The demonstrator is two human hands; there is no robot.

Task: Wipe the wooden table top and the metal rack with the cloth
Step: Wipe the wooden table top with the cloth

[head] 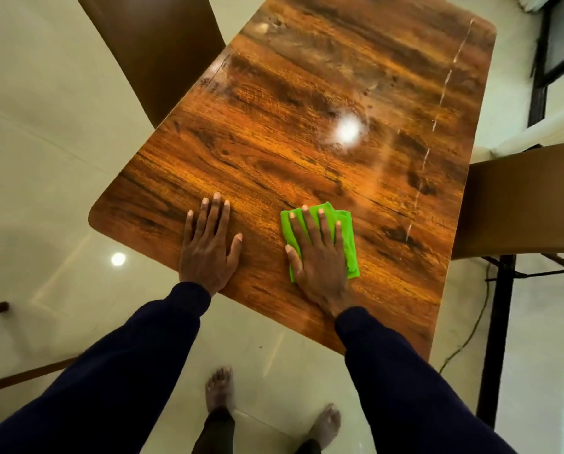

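Right fingers (323, 224): straight and spread, pressing the cloth (348, 244) flat, not gripping it
Left fingers (213, 214): straight, flat on the bare tabletop (290, 142), holding nothing
Cloth place: folded green pad near the tabletop's near edge
Handling: likely soft, light, apt to bunch; press through its middle

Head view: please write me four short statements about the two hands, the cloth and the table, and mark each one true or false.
1. The right hand presses flat on the folded bright green cloth. True.
2. The left hand holds a second cloth. False: it rests bare and flat on the glossy brown wooden table top.
3. The cloth lies at the table's far end. False: it lies close to the near edge, by the person.
4. A brown chair stands at the table's left side. True.
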